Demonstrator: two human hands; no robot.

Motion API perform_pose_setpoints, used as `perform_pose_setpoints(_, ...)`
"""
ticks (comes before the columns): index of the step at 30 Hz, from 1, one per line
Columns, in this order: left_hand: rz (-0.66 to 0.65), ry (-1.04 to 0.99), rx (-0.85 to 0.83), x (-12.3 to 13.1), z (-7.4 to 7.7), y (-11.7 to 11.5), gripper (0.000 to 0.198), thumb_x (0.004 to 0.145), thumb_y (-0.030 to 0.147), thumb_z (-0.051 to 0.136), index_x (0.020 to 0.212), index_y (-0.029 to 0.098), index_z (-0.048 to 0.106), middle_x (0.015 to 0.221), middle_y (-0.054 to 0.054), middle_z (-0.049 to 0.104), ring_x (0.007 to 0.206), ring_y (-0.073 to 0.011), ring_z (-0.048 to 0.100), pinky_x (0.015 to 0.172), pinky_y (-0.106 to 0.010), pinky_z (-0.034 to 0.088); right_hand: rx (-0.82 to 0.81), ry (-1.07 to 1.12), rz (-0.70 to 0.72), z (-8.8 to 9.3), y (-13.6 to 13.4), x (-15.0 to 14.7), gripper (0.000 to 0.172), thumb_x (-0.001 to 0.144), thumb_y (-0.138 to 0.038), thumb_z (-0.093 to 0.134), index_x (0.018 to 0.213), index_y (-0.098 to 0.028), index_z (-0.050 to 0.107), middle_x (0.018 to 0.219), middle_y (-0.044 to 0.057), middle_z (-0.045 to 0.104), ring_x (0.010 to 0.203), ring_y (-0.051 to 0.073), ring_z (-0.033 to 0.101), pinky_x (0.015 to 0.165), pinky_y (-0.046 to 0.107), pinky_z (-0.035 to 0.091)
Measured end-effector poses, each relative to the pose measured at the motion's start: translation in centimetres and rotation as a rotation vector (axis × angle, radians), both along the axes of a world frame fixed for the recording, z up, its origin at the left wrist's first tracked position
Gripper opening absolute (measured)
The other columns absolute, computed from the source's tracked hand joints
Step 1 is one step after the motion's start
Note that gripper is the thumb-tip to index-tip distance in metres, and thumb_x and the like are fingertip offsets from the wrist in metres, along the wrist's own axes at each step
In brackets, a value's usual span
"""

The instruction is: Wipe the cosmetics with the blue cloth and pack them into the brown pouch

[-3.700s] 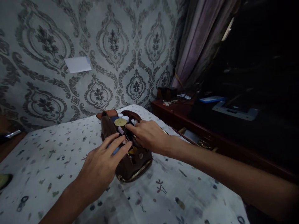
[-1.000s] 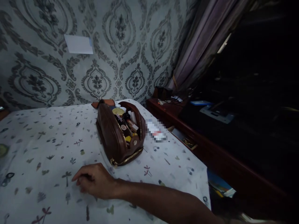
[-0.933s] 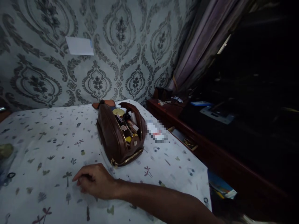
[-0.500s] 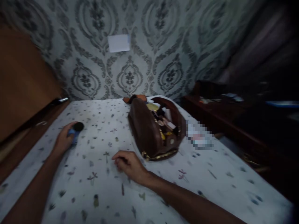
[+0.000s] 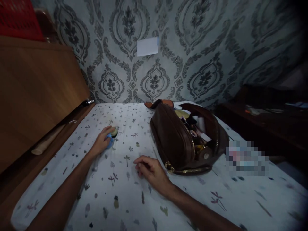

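Observation:
My left hand (image 5: 102, 141) is closed round a small blue container (image 5: 109, 141) with a round, pale greenish end, over the left part of the printed sheet. My fingers cover much of it, and its exact kind is unclear. My right hand (image 5: 152, 173) rests palm-side down near the middle, its fingers loosely bent and apart, with nothing visible in them. Right beside it stands a brown zipped bag (image 5: 172, 138). The bag gapes wide, showing a jumble of small items, among them a white piece (image 5: 205, 138) and a yellowish round one (image 5: 182, 114).
A wooden cabinet (image 5: 40, 93) borders the left side, topped by a red basket (image 5: 19, 19). Behind the bag lies a brown strap (image 5: 149, 105). A blurred-out packet (image 5: 246, 158) sits right of the bag. A patterned wall with a white card (image 5: 147, 47) closes off the back.
The view has turned left, so everything appears farther right. My left hand has tipped the container, so its end now looks pale instead of dark. My right hand stays near the bag.

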State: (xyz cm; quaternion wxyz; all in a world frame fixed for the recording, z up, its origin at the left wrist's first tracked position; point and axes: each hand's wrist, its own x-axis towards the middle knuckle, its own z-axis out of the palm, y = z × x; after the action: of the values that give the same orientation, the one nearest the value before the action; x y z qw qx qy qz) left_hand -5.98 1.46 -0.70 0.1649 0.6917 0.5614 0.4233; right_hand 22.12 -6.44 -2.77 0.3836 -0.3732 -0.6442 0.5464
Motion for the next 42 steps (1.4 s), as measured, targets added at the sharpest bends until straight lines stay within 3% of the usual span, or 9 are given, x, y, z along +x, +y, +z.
perform_pose_setpoints(4,-0.080,-0.053,-0.041,1.5,1.2,-1.0,0.051,0.066,0.021,0.049,0.113,0.017,0.070,0.134,-0.010,0.063,0.129,-0.0299,0.055,0.116,-0.048,0.036,-0.014,0.016,-0.017,-0.2,0.2,0.1,0.018,0.083,-0.025,0.052,0.090,-0.018,0.068,0.070,0.000,0.063,0.055,0.010,0.059,0.052,0.022,0.040)
perform_pose_setpoints(9,-0.112,-0.162,-0.114,3.2,2.8,-2.3,0.042,0.072,0.022,0.047,0.107,0.016,0.069,0.108,-0.008,0.073,0.106,-0.0257,0.067,0.099,-0.040,0.052,-0.031,0.095,-0.054,-0.5,0.5,0.0,0.021,0.085,-0.031,0.055,0.099,-0.019,0.065,0.077,-0.001,0.062,0.055,0.009,0.058,0.049,0.021,0.040)
perform_pose_setpoints(15,0.026,-0.110,-0.193,4.1,2.0,-2.2,0.057,0.067,0.020,0.048,0.120,0.017,0.068,0.125,-0.009,0.067,0.119,-0.0284,0.061,0.106,-0.044,0.046,-0.039,0.131,-0.088,-1.0,0.6,-0.1,0.024,0.084,-0.032,0.056,0.103,-0.019,0.063,0.086,0.002,0.060,0.060,0.011,0.059,0.045,0.021,0.040)
perform_pose_setpoints(21,-0.258,-0.114,-0.329,5.9,1.7,-3.3,0.049,0.070,0.023,0.051,0.115,0.020,0.071,0.120,-0.005,0.072,0.110,-0.0262,0.065,0.093,-0.036,0.052,0.090,0.044,-0.205,-1.2,0.9,0.0,0.034,0.081,-0.025,0.061,0.115,-0.021,0.061,0.103,0.006,0.060,0.082,0.015,0.062,0.061,0.025,0.051)
perform_pose_setpoints(27,-0.471,-0.155,-0.470,7.4,2.4,-3.9,0.048,0.075,0.026,0.053,0.121,0.019,0.063,0.102,-0.005,0.070,0.089,-0.0213,0.067,0.075,-0.030,0.052,0.114,-0.160,-0.194,-0.4,0.9,-0.1,0.061,0.072,-0.022,0.077,0.129,-0.020,0.056,0.115,0.007,0.054,0.077,0.014,0.060,0.070,0.030,0.053)
perform_pose_setpoints(30,-0.314,-0.098,-0.344,7.5,2.8,-3.5,0.050,0.082,0.031,0.052,0.131,0.021,0.052,0.106,-0.005,0.066,0.088,-0.0209,0.065,0.078,-0.033,0.052,0.150,-0.295,-0.155,0.7,1.1,-0.2,0.060,0.069,-0.017,0.080,0.126,-0.015,0.060,0.108,0.006,0.055,0.080,0.016,0.059,0.079,0.033,0.052)
perform_pose_setpoints(34,-0.045,0.019,-0.104,7.9,2.5,-3.4,0.047,0.094,0.047,0.048,0.133,0.022,0.044,0.118,-0.008,0.060,0.105,-0.0235,0.060,0.096,-0.042,0.048,0.167,-0.378,-0.078,1.9,1.6,-0.3,0.034,0.067,-0.017,0.081,0.100,-0.016,0.071,0.093,0.002,0.054,0.083,0.019,0.058,0.079,0.032,0.048)
perform_pose_setpoints(39,-0.263,0.275,-0.025,7.8,-0.4,-4.3,0.041,0.101,0.044,0.035,0.129,0.021,0.054,0.139,-0.014,0.051,0.133,-0.0280,0.045,0.112,-0.049,0.038,0.141,-0.238,-0.168,0.9,1.8,-0.3,0.039,0.064,-0.019,0.082,0.100,-0.020,0.068,0.089,0.000,0.058,0.078,0.017,0.056,0.071,0.028,0.045)
perform_pose_setpoints(42,-0.320,0.403,0.053,7.0,-1.3,-4.4,0.041,0.100,0.041,0.039,0.131,0.022,0.058,0.136,-0.015,0.056,0.129,-0.0312,0.049,0.107,-0.052,0.042,0.071,-0.091,-0.183,0.0,1.8,-0.1,0.036,0.069,-0.029,0.079,0.100,-0.020,0.063,0.081,-0.002,0.059,0.072,0.014,0.053,0.064,0.025,0.043)
